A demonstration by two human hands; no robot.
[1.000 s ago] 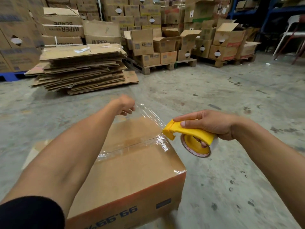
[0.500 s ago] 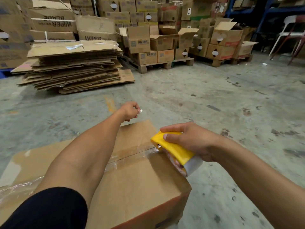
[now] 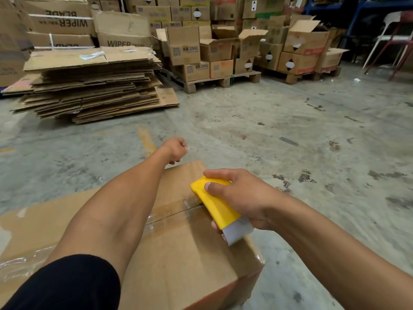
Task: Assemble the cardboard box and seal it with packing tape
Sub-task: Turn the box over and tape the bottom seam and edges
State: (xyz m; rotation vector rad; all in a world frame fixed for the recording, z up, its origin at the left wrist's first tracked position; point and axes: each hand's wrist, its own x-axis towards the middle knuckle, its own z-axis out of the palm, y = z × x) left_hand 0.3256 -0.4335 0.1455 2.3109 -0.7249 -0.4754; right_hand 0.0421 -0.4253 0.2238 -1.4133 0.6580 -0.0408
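A brown cardboard box [image 3: 185, 249] stands on the concrete floor in front of me, flaps folded shut. Clear packing tape [image 3: 169, 217] runs across its top seam. My right hand [image 3: 243, 198] grips a yellow tape dispenser [image 3: 213, 203] with its front edge pressed on the box top near the right side. My left hand [image 3: 176, 149] is a fist beyond the box's far edge, pinching a small bit of clear tape. My left forearm crosses over the box and hides part of the seam.
A tall stack of flattened cardboard [image 3: 89, 83] lies at the far left. Pallets loaded with boxes [image 3: 201, 61] line the back. A white chair [image 3: 393, 39] stands at the far right. Crumpled clear tape [image 3: 20, 265] clings to the box's left side.
The dispenser has come down from mid-air onto the box top, and the stretched tape strip now lies on the seam. My left fist has moved a little farther beyond the box.
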